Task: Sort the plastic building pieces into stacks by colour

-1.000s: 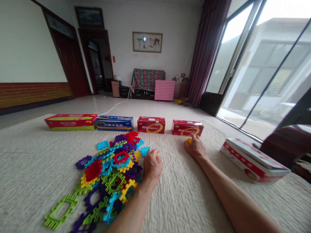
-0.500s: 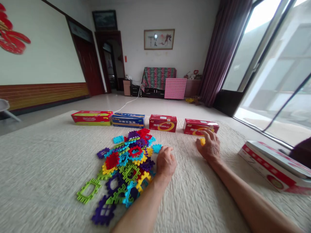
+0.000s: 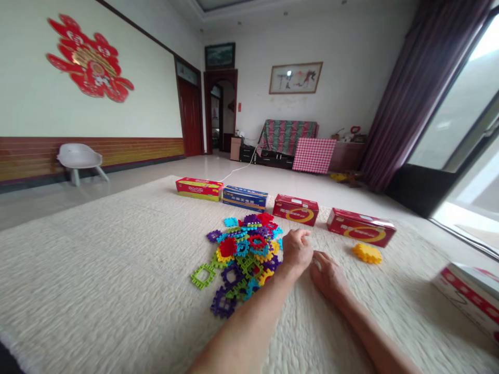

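My left hand (image 3: 298, 252) is curled at the right edge of a pile of plastic interlocking building pieces (image 3: 249, 259); what its fingers hold, if anything, is hidden. Close beside it, my right hand (image 3: 329, 275) is low over the carpet, its fingers loosely bent and pointing toward the left hand. No piece shows in the right hand. The pile mixes purple, green, red, blue and yellow pieces, some frame-shaped with notched edges. Apart from it, a small yellow stack of pieces (image 3: 367, 253) lies on the carpet to the right.
Beyond the pile, a red-and-green box (image 3: 199, 189), a blue box (image 3: 245, 198) and two red boxes, one left (image 3: 295, 210) and one right (image 3: 360, 227), stand in a row. A white-and-red carton (image 3: 468, 296) sits at the right. All rest on a cream carpet (image 3: 117, 259).
My right hand has left the yellow pieces by the right red box and moved left, beside my left hand. The left hand stays curled by the pile. The view has turned left.
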Demonstrator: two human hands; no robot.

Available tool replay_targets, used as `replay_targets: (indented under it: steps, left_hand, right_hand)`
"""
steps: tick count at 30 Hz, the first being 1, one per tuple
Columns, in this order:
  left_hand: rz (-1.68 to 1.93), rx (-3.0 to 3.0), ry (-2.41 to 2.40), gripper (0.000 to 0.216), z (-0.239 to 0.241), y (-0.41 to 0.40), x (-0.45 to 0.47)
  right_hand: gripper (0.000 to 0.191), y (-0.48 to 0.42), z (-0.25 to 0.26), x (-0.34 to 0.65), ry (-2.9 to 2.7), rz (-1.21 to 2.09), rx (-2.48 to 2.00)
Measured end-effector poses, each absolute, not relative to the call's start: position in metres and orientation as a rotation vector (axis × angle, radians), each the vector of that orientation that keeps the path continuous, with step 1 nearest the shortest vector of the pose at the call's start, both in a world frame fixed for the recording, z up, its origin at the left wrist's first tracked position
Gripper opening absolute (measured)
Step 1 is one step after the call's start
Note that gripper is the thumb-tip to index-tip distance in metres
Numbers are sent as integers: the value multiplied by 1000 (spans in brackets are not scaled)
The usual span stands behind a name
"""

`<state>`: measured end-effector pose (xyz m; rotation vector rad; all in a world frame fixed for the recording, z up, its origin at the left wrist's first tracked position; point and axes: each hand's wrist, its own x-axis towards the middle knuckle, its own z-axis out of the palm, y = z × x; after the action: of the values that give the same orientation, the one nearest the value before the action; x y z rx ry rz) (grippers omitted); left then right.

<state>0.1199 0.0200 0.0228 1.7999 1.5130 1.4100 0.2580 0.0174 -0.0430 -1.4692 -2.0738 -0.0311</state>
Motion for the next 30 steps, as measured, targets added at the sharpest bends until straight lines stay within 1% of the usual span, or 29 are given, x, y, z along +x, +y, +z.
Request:
replay_targets:
  steps: [4, 7, 10, 14, 17, 19, 22, 30]
  left_hand:
    - [1267, 2086, 1581, 36, 33, 26, 62]
    - [1217, 2159, 1753, 37, 37, 31, 3]
    - [1113, 2129, 1978, 36, 35, 32, -51]
    - [834, 1991, 2168, 36, 19, 33, -94]
    - [697, 1898, 2205, 37, 6, 36, -107]
    - [671, 1876, 2202, 37, 0, 38, -110]
    - [655, 1900, 2169, 32, -5, 38, -109]
    - [604, 1967, 2073, 31, -5, 35, -92]
  right_hand:
    - [33, 9, -39, 228, -2098, 50, -1320]
    - [29, 10, -35, 211, -2109, 103, -1284]
    - [27, 16, -34, 196, -2098, 129, -1269]
    - [29, 24, -36, 183, -2175, 99, -1181]
    - [34, 27, -37, 181, -2293, 73, -1125]
    - [36, 27, -36, 182, -2335, 80, -1151]
    - [35, 26, -36, 185, -2370, 86, -1175]
    - [16, 23, -30, 197, -2304, 118, -1171]
